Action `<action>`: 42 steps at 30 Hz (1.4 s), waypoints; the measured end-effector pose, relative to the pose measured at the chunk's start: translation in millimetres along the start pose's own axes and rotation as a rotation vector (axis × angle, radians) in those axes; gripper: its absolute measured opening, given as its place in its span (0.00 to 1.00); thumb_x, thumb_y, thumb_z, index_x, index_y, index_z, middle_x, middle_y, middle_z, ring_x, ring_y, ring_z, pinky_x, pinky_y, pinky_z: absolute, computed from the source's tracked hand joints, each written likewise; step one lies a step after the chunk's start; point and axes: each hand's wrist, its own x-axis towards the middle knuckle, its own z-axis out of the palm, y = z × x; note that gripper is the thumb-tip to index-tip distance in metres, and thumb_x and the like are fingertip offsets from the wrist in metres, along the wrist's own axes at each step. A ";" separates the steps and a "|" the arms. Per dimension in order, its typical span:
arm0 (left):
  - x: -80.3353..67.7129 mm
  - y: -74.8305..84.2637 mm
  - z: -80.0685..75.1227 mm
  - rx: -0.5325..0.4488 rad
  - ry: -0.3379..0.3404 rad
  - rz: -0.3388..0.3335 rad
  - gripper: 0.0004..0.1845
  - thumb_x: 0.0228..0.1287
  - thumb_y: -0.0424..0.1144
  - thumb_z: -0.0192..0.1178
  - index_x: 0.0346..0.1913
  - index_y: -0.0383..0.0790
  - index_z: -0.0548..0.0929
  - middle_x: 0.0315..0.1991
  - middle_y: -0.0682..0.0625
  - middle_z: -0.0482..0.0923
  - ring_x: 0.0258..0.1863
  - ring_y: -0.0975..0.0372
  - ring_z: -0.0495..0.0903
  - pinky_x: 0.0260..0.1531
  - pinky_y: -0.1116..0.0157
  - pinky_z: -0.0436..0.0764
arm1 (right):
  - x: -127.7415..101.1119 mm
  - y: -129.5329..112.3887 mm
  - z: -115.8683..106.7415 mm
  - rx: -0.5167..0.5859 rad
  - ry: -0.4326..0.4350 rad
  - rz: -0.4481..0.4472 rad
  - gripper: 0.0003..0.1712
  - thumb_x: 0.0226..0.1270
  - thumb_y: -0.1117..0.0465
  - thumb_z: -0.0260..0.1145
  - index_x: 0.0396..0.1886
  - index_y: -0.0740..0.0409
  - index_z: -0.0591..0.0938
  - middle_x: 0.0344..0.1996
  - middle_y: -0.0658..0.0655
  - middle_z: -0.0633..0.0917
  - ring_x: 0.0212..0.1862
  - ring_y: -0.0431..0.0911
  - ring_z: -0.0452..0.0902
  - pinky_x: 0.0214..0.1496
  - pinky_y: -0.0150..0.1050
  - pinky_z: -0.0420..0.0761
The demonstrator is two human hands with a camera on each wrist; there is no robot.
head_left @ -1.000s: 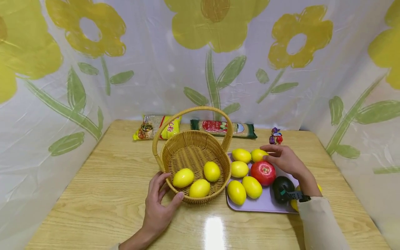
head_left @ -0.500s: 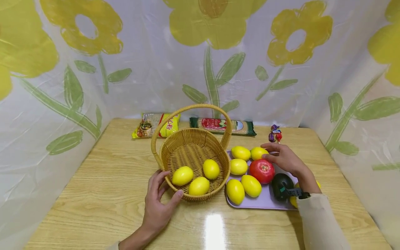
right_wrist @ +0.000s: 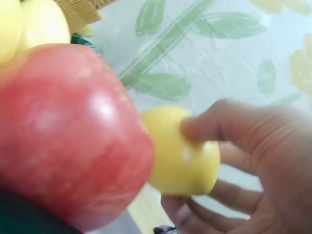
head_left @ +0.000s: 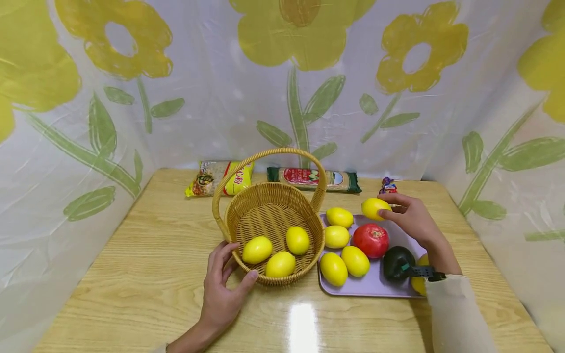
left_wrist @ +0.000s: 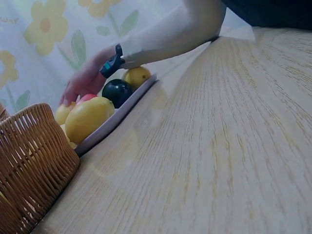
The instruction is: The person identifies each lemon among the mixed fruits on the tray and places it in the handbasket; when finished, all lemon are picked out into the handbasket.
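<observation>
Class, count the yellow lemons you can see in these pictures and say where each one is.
9. Three lie in the basket; four on the purple tray; one is held in the right hand; one sits partly hidden behind the right wrist at the tray's edge. Others may be hidden.

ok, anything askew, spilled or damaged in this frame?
Nothing stands out. The basket stands upright with three lemons inside, steadied by the left hand. The fruit on the tray looks intact, and the right hand holds one lemon lifted above it. Packets lie flat at the table's far edge.
</observation>
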 end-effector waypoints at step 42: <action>0.5 2.3 0.0 -0.020 -0.002 -0.001 0.35 0.67 0.25 0.73 0.75 0.36 0.74 0.81 0.35 0.59 0.80 0.47 0.64 0.76 0.72 0.75 | -49.1 -129.8 118.3 -0.134 -0.407 -0.609 0.25 0.78 0.61 0.70 0.72 0.47 0.83 0.70 0.48 0.85 0.68 0.45 0.83 0.70 0.47 0.88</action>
